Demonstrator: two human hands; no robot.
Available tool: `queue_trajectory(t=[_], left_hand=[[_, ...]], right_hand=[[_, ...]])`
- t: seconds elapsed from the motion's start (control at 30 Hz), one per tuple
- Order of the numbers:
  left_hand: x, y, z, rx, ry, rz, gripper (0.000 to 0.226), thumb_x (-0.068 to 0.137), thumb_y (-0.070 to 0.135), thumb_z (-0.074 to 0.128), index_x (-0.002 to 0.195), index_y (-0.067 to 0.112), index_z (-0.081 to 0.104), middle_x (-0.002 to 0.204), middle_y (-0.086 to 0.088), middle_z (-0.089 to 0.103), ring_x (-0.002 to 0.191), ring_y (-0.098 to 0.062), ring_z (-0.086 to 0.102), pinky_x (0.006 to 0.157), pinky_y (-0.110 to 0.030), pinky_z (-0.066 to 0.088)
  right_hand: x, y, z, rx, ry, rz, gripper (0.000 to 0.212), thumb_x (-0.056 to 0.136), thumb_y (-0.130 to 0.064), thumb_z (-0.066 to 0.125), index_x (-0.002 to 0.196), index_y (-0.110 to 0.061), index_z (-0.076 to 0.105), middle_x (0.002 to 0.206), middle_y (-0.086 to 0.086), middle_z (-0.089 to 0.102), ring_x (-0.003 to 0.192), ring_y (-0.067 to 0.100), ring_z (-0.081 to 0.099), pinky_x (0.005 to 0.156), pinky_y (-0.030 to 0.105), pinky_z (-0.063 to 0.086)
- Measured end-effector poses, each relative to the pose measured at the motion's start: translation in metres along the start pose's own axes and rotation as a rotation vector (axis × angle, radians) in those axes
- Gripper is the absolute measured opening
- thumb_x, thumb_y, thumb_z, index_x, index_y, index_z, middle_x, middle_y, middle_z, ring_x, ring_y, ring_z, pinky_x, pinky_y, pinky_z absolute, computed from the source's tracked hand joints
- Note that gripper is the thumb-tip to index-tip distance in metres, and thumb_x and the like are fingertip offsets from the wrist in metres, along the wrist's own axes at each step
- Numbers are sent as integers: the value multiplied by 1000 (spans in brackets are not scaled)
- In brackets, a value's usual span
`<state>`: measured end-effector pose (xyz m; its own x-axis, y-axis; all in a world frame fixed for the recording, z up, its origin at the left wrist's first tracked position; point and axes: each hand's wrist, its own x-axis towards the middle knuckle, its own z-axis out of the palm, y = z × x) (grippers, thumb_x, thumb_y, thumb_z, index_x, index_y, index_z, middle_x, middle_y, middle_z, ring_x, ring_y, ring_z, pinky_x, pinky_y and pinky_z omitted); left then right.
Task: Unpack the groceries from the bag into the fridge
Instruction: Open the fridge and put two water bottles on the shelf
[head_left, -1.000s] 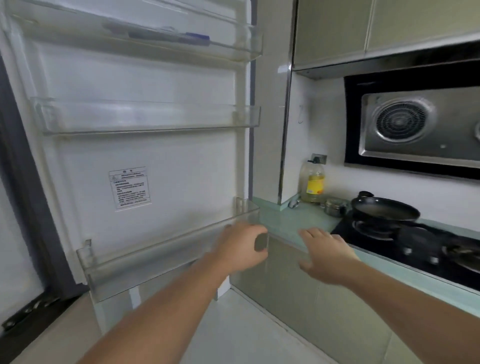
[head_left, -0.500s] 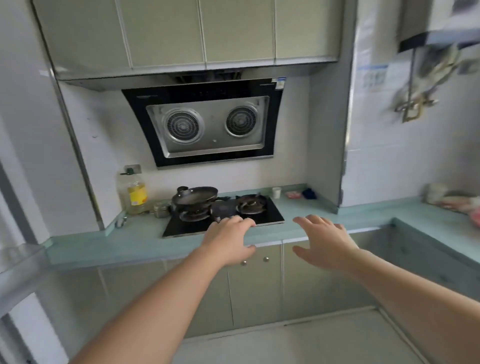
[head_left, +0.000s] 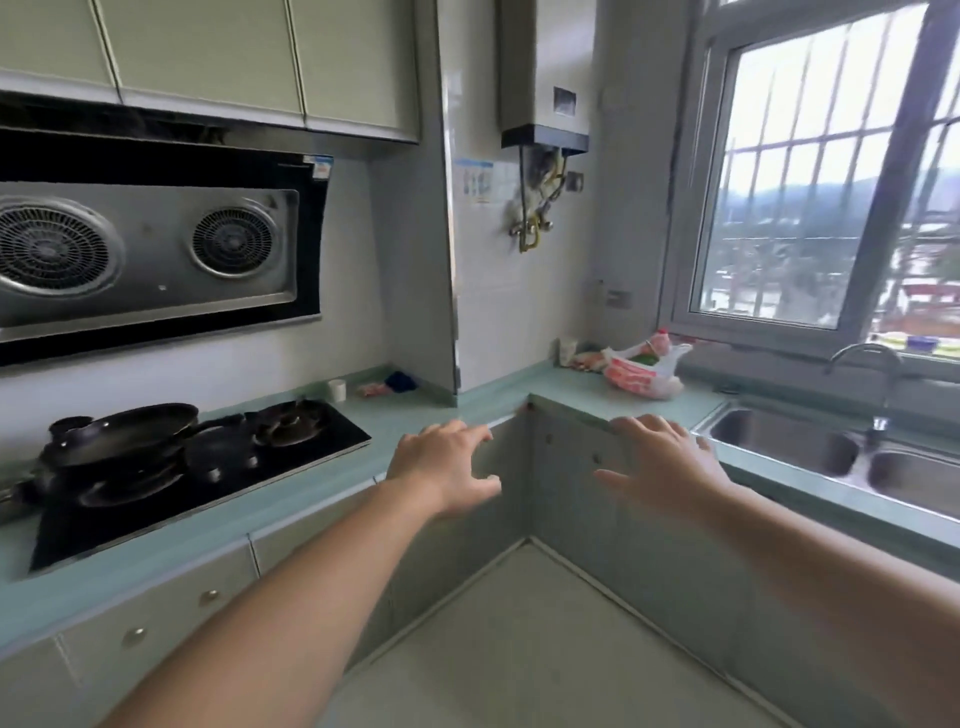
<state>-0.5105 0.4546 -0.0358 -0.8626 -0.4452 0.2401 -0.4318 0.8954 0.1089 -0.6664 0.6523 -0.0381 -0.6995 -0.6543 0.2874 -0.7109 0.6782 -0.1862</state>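
Wrapping round the corner ahead of you is the pale green bench (head_left: 561, 382), with cupboard doors (head_left: 582, 499) below it meeting at the inside corner. Your window (head_left: 831, 176) with its bars fills the upper right, and a steel sink (head_left: 779, 441) with a curved tap (head_left: 878, 384) sits under it. On your left the extractor hood (head_left: 145, 254) hangs over a black hob (head_left: 291, 462), which carries a dark frying pan (head_left: 124, 434) and, beside it, a second pan, blurred. A water heater (head_left: 545, 73) is fixed high on the tiled wall between hood and window. Small things stand on the bench behind the hob: a white cup (head_left: 336, 389) and a dark blue object you cannot make out.

Both your forearms reach forward at bench height. Your left hand (head_left: 447, 470) has its fingers spread and lightly bent, holding nothing, in front of the cupboard corner. Your right hand (head_left: 662, 457) is likewise spread and empty, its fingertips near the bench edge just left of the sink.

Your grocery bag (head_left: 644, 371), white plastic with red print, lies on the bench under the window's left end, beyond your right hand and well apart from both hands, with open bench between.
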Motion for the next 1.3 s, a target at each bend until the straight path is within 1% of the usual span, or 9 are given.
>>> queue_trajectory(t=[0.07, 0.13, 0.27, 0.43, 0.53, 0.67, 0.83, 0.97, 1.3], left_hand=[[2, 13, -1, -23, 2, 31, 57, 82, 54, 54, 135, 35, 44, 138, 5, 50, 126, -20, 46, 102, -37, 37], [6, 31, 1, -62, 8, 61, 57, 82, 53, 55, 135, 34, 45, 139, 5, 49, 127, -20, 46, 103, -36, 38], [15, 72, 7, -126, -2, 104, 55, 84, 50, 56, 136, 35, 44, 140, 7, 47, 129, -17, 43, 103, -35, 37], [29, 128, 18, -223, 43, 130, 46, 84, 49, 56, 128, 35, 51, 134, 9, 51, 125, -15, 45, 98, -34, 42], [40, 154, 29, -168, -18, 172, 50, 84, 50, 56, 131, 34, 49, 135, 7, 50, 127, -17, 44, 100, -35, 41], [73, 162, 40, -125, -65, 164, 55, 85, 51, 55, 135, 34, 46, 139, 6, 48, 129, -18, 42, 101, -36, 39], [137, 150, 65, -131, -88, 158, 56, 84, 52, 54, 136, 33, 45, 138, 4, 47, 129, -19, 42, 103, -37, 39], [210, 127, 92, -117, -81, 181, 56, 85, 52, 53, 137, 32, 44, 139, 4, 47, 129, -19, 41, 102, -38, 39], [399, 74, 139, -200, -102, 209, 55, 86, 47, 55, 137, 32, 42, 139, 4, 47, 129, -19, 41, 101, -36, 40]], right_hand=[[-12, 13, -12, -8, 16, 31, 71, 80, -63, 58, 141, -35, 34, 142, -1, 41, 132, 23, 37, 106, 42, 30], [-19, 28, -23, -22, 30, 69, 71, 80, -63, 57, 141, -35, 34, 142, -1, 42, 132, 23, 37, 105, 39, 31], [-27, 60, -36, -31, 36, 130, 72, 80, -64, 56, 142, -34, 33, 142, -1, 41, 134, 23, 35, 104, 41, 33], [-34, 99, -25, 18, 24, 152, 69, 81, -61, 57, 140, -32, 35, 141, -1, 42, 133, 21, 35, 103, 39, 36], [-31, 116, -15, 64, -4, 150, 69, 80, -60, 59, 138, -32, 36, 141, -1, 42, 132, 21, 37, 102, 38, 40], [-9, 134, -9, 113, -2, 150, 68, 82, -56, 60, 139, -31, 33, 138, 0, 43, 129, 21, 40, 97, 37, 44], [46, 149, 14, 80, -18, 153, 68, 83, -55, 59, 141, -31, 31, 137, 1, 43, 127, 21, 42, 93, 36, 45], [120, 157, 36, 36, -29, 166, 72, 83, -55, 59, 144, -30, 29, 139, 1, 43, 128, 22, 40, 96, 35, 42], [300, 181, 79, -12, -32, 231, 72, 82, -57, 56, 144, -32, 28, 136, -1, 45, 124, 20, 46, 93, 36, 45]])
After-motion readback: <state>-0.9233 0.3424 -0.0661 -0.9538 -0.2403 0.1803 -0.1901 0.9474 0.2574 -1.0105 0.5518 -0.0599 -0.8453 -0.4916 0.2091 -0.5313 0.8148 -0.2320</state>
